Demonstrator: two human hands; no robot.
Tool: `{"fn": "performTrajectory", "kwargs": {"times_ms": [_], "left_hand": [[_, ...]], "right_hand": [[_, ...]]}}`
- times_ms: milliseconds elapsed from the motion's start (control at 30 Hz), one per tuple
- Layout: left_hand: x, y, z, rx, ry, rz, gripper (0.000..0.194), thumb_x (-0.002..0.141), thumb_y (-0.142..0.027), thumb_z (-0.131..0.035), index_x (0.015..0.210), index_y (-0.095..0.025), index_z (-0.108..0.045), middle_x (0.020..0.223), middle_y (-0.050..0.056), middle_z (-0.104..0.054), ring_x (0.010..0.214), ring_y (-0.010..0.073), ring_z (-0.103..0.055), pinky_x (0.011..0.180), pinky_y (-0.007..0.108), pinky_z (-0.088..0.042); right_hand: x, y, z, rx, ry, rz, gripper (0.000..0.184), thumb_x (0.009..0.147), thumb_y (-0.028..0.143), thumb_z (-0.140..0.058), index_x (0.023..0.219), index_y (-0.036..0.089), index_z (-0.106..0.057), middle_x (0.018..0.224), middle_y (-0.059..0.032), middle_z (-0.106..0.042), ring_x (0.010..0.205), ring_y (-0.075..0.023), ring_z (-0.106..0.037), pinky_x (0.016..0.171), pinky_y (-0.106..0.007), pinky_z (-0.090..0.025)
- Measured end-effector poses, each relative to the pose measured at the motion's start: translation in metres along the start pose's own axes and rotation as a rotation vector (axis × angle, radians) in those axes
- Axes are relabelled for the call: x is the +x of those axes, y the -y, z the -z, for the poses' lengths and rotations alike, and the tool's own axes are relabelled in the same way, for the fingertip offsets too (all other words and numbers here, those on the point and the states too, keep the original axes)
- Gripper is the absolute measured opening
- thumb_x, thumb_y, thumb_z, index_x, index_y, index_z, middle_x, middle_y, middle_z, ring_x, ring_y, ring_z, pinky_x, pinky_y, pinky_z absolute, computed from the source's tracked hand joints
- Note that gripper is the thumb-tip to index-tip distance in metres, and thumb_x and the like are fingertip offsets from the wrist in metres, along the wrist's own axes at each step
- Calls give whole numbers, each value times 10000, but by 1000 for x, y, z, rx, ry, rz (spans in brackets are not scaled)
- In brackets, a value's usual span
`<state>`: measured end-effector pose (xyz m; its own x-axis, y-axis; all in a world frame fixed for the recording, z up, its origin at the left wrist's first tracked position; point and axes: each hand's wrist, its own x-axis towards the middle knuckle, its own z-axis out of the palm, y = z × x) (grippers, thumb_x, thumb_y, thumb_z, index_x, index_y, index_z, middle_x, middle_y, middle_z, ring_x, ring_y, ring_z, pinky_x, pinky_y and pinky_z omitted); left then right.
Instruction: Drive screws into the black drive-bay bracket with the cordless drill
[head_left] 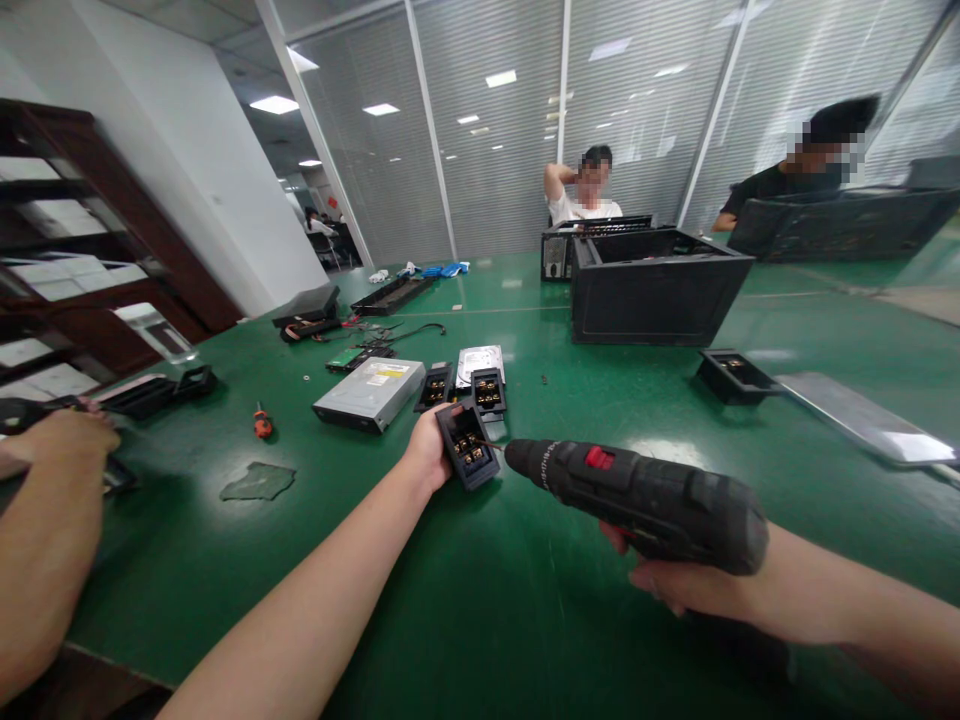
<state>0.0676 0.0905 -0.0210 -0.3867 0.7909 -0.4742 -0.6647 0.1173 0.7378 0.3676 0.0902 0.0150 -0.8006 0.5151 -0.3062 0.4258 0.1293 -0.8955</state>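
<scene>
My left hand [429, 448] is closed around the side of a small black box [469, 476], tilted so its open face with brass-coloured terminals shows. In my right hand [679, 580] is a black cordless drill [645, 500] with a red switch, my fingers wrapped around its handle. The drill's thin bit points left into the open face of the box; whether it touches a terminal I cannot tell. Just behind stand two similar black boxes [488, 390], close to a hard drive [480, 362]. A silver optical drive [369, 394] lies left of them.
A black computer case [652, 290] stands at the back right. Another terminal box [735, 377] and a tablet-like slab [870, 415] lie right. An orange screwdriver [262, 421] and a dark flat piece [258, 482] lie left. A co-worker's arm [56, 520] reaches in; two people sit opposite.
</scene>
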Motion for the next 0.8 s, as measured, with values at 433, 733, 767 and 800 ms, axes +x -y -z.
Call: {"fn": "performTrajectory", "kwargs": {"times_ms": [433,733,767,800], "left_hand": [[0,0,1,14,32,-13,167,699,-270,-517,721,-142,-623,610,92,-652,531,243,-627,518,397,-516],[3,1,3,16,49,-19,176,697,-273,-514,715,-136,-624,607,92,-651,522,241,-623,507,391,-512],[4,1,4,14,49,-15,180,698,-276,-513,717,-135,-623,608,92,-651,523,242,-623,508,393,-512],[4,1,4,10,49,-10,182,700,-279,-512,721,-135,-622,608,91,-651,524,242,-623,510,395,-513]], "right_hand": [[-1,3,1,-12,-18,-21,339,776,200,-634,1104,226,-552,891,-22,-660,583,-135,-596,560,-280,-532],[1,-1,0,2,3,-11,304,787,229,-630,1079,214,-546,849,-22,-648,607,-147,-598,576,-292,-542],[1,-2,0,1,7,-7,298,787,235,-631,1071,211,-546,825,-18,-644,609,-150,-596,574,-294,-542],[1,-4,0,1,10,-5,289,788,240,-631,1063,208,-547,801,-13,-639,610,-153,-595,572,-296,-542]]}}
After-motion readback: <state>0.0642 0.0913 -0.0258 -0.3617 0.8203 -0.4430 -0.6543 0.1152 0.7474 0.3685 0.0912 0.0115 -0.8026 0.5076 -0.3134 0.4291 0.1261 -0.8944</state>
